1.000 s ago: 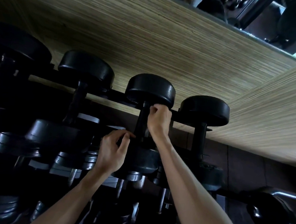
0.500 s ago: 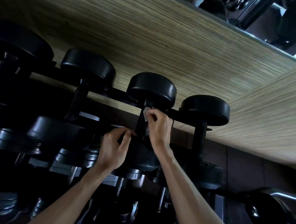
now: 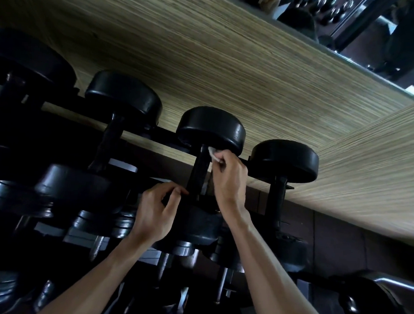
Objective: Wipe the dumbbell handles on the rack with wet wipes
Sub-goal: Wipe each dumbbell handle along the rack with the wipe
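Head view: your right hand (image 3: 228, 180) pinches wet wipe (image 3: 214, 154) against top of dumbbell handle (image 3: 199, 172) on rack (image 3: 163, 133); left hand (image 3: 154, 214) fingers curled near handle's lower end, contact apparently light.

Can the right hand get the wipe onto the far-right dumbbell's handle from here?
Probably yes: the right hand holds the wipe beside it, and that handle stands bare with nothing between.
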`<state>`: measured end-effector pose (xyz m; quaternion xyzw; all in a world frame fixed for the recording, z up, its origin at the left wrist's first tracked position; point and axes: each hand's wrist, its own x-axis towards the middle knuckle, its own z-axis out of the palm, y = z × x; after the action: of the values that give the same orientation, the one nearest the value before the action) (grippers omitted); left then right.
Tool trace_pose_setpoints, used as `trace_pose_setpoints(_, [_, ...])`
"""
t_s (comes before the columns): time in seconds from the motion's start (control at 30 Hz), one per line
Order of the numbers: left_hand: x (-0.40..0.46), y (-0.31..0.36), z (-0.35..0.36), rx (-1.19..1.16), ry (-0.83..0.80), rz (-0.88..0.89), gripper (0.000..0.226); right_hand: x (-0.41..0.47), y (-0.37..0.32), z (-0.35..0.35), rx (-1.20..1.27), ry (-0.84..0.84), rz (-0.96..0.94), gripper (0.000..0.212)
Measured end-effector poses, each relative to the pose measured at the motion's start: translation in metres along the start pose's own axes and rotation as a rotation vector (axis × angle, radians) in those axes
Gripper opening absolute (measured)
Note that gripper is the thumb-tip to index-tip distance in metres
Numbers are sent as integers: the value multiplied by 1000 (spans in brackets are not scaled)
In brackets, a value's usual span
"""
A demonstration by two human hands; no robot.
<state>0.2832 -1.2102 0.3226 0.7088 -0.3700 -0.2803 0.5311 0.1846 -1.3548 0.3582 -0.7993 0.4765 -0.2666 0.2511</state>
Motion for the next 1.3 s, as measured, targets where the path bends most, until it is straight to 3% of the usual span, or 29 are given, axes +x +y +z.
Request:
trace_pose_setpoints(0.27, [0, 2, 0, -13, 5, 2, 32, -12, 19, 9, -148, -202, -225, 37])
trace_pose_setpoints(0.5, [0, 2, 0, 5, 6, 9, 32, -7, 20, 15, -53, -132, -241, 21])
trace_pose_setpoints(0.77, [0, 2, -1, -11, 5, 14, 32, -17, 33, 5, -36, -247, -357, 27])
trace_pose_setpoints(0.97, [-1, 3, 0, -9, 3, -5, 31, 10, 30, 15, -133, -88, -493, 19])
trace_pose_setpoints(1.17, [0, 3, 0, -36, -2, -24, 28, -13, 43, -4, -17, -380, -552, 33])
trace_pose_setpoints(1.3, [-1, 2, 0, -53, 1, -20, 29, 0, 42, -4, -7, -391, -571, 28])
